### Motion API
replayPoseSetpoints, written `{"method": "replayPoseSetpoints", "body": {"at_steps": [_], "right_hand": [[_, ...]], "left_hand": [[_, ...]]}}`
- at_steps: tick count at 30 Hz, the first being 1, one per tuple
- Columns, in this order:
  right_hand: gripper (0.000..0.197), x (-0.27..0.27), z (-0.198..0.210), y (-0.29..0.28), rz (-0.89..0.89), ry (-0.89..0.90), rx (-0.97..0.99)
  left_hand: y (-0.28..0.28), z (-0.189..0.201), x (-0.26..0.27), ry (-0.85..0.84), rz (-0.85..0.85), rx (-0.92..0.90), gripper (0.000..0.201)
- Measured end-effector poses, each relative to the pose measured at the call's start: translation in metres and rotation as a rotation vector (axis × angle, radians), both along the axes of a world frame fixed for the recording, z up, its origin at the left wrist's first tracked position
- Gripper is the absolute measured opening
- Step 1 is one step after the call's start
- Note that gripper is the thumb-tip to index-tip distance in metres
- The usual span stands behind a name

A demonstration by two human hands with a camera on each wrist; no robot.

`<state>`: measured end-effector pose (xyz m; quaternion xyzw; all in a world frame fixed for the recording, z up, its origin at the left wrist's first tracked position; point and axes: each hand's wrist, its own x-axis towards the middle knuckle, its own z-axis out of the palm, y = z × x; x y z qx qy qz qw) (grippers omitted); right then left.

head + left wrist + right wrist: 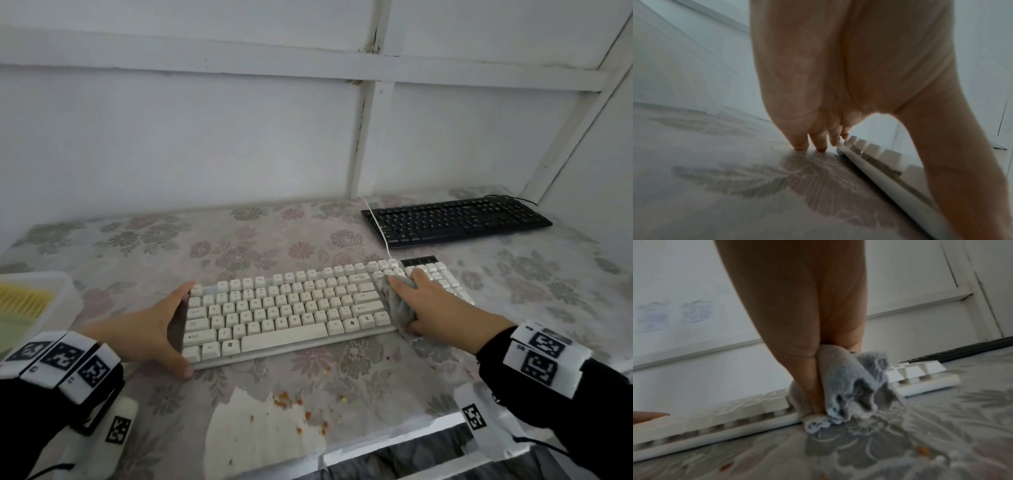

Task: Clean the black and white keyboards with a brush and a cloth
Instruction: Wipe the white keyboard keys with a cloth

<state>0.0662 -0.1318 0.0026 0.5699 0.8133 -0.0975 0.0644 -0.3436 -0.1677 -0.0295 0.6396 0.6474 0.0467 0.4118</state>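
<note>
A table (534, 274) under a pale flowered cover fills the space below the white wall. Across its middle lies the white keyboard (287, 308), cream keys in a light frame, its long side running left to right and angled a little away at the right end; a thin white cable (376, 222) leads from its back edge toward the wall. Farther back on the right, well apart from it, lies the black keyboard (455, 219), flat on the cover with dark keys. The left hand (154, 329) is set against the white keyboard's left end, fingers straight and close together along the far corner, thumb at the near corner; the wrist view shows the fingertips (800, 144) down on the cover just beside the frame. The right hand (435, 308) grips a crumpled grey cloth (399, 305), fingers curled round it, pressing it on the keys between the main block and the number pad, the cloth's loose end hanging over the near edge onto the cover. At the near edge lies a torn white sheet (260, 435) dotted with orange crumbs (284, 399). At the far left stands a white tray (66, 291), holding something yellow, ribbed like bristles, over something pale green; I cannot tell what either is.
</note>
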Motion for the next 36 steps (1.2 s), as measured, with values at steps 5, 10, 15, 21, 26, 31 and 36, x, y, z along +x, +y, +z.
{"method": "replayPoseSetpoints", "body": {"at_steps": [5, 10, 15, 21, 26, 31, 36], "right_hand": [[0.070, 0.014, 0.001, 0.001, -0.024, -0.020, 0.025], [0.060, 0.051, -0.004, 0.005, -0.221, -0.041, 0.091], [0.053, 0.088, -0.003, 0.009, -0.368, -0.144, 0.095], [0.034, 0.117, 0.007, 0.029, -0.475, -0.004, 0.013], [0.010, 0.091, 0.022, 0.048, -0.574, 0.217, 0.004], [0.012, 0.078, 0.010, 0.055, -0.590, 0.342, -0.142], [0.011, 0.099, 0.015, 0.044, -0.601, 0.375, -0.263]], "left_hand": [[-0.001, 0.000, 0.000, -0.002, 0.002, -0.005, 0.170], [0.000, -0.002, -0.001, -0.009, 0.003, -0.006, 0.169], [0.001, -0.005, -0.003, -0.025, 0.016, -0.003, 0.167], [0.001, -0.007, -0.003, -0.049, 0.019, -0.012, 0.166], [0.001, -0.007, -0.002, -0.045, 0.027, -0.024, 0.166], [0.000, -0.007, -0.003, -0.027, 0.031, -0.006, 0.166], [-0.001, -0.004, -0.001, -0.011, 0.030, 0.012, 0.166]]}}
